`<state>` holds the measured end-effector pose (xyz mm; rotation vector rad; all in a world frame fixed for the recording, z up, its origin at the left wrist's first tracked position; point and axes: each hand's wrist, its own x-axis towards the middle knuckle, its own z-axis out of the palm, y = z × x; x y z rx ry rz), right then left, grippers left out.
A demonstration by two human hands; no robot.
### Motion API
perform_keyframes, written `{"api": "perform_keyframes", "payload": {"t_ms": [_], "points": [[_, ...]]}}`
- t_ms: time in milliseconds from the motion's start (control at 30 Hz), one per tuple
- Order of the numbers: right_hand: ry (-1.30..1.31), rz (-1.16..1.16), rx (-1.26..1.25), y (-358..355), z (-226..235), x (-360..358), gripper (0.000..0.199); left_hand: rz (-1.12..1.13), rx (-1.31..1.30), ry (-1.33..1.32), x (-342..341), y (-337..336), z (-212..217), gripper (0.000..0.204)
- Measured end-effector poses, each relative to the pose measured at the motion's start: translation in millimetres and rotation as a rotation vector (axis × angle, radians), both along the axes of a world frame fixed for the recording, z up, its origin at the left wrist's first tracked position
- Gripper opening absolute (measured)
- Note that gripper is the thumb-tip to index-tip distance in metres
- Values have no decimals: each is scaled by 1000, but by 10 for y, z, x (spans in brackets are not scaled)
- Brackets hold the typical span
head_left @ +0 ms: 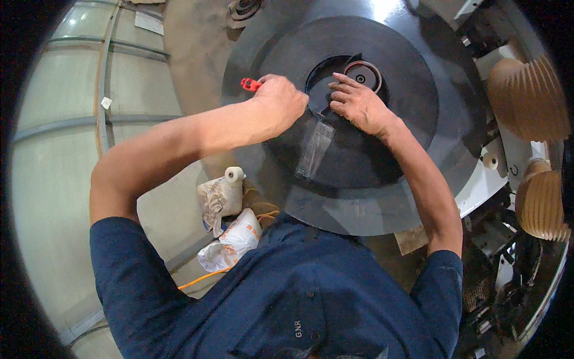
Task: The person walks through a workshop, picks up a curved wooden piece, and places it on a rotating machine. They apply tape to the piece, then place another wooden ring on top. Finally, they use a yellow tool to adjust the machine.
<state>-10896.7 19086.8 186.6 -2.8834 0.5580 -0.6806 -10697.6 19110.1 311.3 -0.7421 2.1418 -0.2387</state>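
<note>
My left hand is closed around a red-handled tool, whose red end sticks out on the left; its working end is hidden. This fist hovers over the left side of a wide black coiled roll, near its inner opening. My right hand has its fingers apart, at the inner edge of the roll. Just beyond its fingertips is a round hub with a reddish-brown ring. A strip of clear tape lies across the near part of the roll.
The roll lies on a large grey disc with a wide rim. White plastic bags and a white spool stand at lower left, beside an orange cord. Pleated brown cylinders and machine parts line the right.
</note>
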Motion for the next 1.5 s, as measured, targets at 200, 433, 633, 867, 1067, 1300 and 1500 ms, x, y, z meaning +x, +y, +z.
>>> {"api": "perform_keyframes", "payload": {"t_ms": [200, 433, 633, 867, 1067, 1300, 1500], "points": [[156, 108, -33, 12, 185, -2, 11, -48, 57, -273, -332, 14, 215, 24], [-61, -77, -173, 376, 669, -175, 16, -218, -21, -128, -58, -148, 210, 27], [-439, -579, -25, 823, 844, -507, 24, 4, -194, 467, 363, 19, 337, 26], [-1003, -1280, 474, 2106, 834, -1167, 5, 554, -46, 1048, 299, 544, -262, 24], [-991, -1519, 664, 2940, 961, -2061, 18, 431, 79, 1159, -428, 636, -29, 26], [-162, -1116, 896, 3462, 1375, -2755, 22, 336, 331, 1195, -721, 1343, -204, 24], [-456, -1770, -75, 3530, 2412, -4969, 19, 371, 463, 1134, -978, 1863, -382, 31]]}}
